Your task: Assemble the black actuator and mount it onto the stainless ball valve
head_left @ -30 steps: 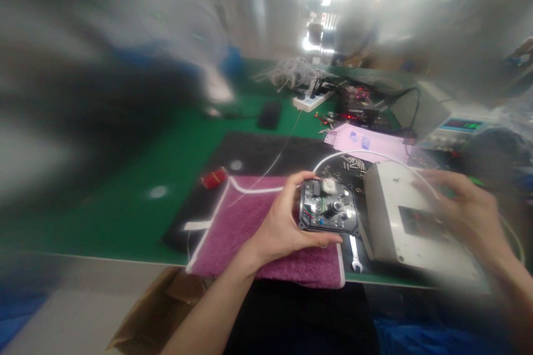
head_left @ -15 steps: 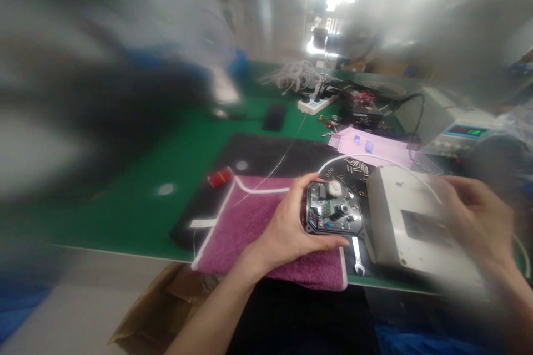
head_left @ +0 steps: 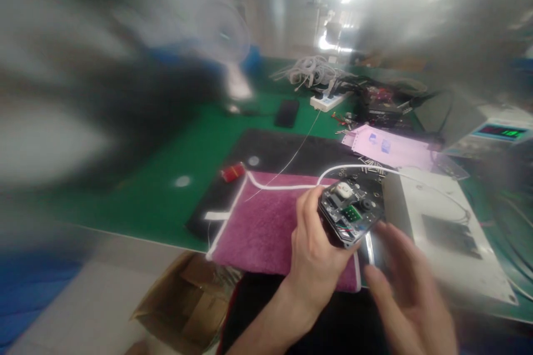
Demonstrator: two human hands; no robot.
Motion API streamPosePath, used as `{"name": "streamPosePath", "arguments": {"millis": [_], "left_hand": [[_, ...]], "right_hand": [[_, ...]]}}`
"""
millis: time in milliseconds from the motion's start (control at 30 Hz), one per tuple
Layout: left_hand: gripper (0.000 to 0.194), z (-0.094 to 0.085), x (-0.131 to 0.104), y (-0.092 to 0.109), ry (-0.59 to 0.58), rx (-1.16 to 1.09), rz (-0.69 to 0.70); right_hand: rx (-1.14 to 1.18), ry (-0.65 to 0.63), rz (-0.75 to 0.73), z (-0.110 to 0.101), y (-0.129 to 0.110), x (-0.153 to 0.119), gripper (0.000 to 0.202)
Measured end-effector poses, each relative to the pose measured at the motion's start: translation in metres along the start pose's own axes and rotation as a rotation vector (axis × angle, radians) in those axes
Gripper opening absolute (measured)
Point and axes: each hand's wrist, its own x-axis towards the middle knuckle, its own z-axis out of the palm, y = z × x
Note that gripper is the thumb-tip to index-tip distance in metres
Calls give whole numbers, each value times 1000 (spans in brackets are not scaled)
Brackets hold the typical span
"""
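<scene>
My left hand [head_left: 316, 249] grips a black square housing with a circuit board [head_left: 350, 208] by its left side, tilted above the edge of the purple towel [head_left: 266, 222]. A round white part, a green connector and a dark round lens-like part show on the board. My right hand [head_left: 410, 288] is close to the housing's lower right corner, blurred, with thumb and fingers apart and nothing between them. Partly hidden behind the hands lies a wrench [head_left: 370, 249]. To the right rests a grey-white metal box [head_left: 437, 222] with a dark rectangular patch on it.
A white cable [head_left: 345, 168] arcs behind the housing. Pink papers [head_left: 389, 144] and small metal pins lie beyond it. Farther back are a power strip [head_left: 327, 101], a black phone-like slab [head_left: 287, 113] and an instrument with a green display [head_left: 499, 132]. A cardboard box [head_left: 183, 305] sits below the table edge.
My right hand has moved left and down from the metal box to beside the housing. My left hand has turned and tilted the housing. The view has shifted slightly.
</scene>
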Motion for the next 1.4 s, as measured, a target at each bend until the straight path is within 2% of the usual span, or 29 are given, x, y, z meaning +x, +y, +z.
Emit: {"name": "streamPosePath", "arguments": {"millis": [67,133,200,267,333,400,500,567,633,733,800,833,933,1067,1200,1300,1400], "left_hand": [[93,6,-9,2,57,-8,-36],[88,8,-16,0,54,-45,-44],[86,5,-19,-5,35,-94,-43],[93,0,-19,-11,-5,-152,-42],[101,-7,-13,-16,-85,-218,-58],[100,-17,-2,-19,-215,-309,-94],[94,-32,20,-18,-449,-469,-176],[96,-39,29,-19,-523,-537,-231],[94,-44,31,-21,-475,-547,-302],[72,-46,19,-23,-337,-488,-399],[58,-45,5,-22,-290,-434,-405],[58,-45,-2,-20,-274,-413,-391],[75,-39,-16,-12,-233,-388,-344],[102,-25,-18,-2,-203,-378,-350],[101,-15,-14,6,-141,-391,-349],[95,-19,-6,4,-194,-430,-317],[96,-32,12,-6,-398,-577,-341]], "right_hand": [[-5,7,7,24,-2,9,86],[53,25,-5,37,-6,19,92],[148,41,0,39,-10,28,94],[245,6,23,34,-12,34,100],[307,-79,47,26,-12,39,107],[302,-140,69,19,-12,42,104],[239,-62,108,16,-11,37,82],[250,12,137,20,-13,28,72],[296,50,173,26,-16,15,69],[391,64,247,38,-21,-4,59],[457,51,270,43,-21,-12,48],[497,41,258,45,-19,-13,42],[646,55,210,44,-14,-5,32],[648,60,275,35,-12,24,41],[522,-87,276,27,-19,45,43],[520,-139,259,23,-26,45,42],[612,-157,280,24,-33,36,47]]}}
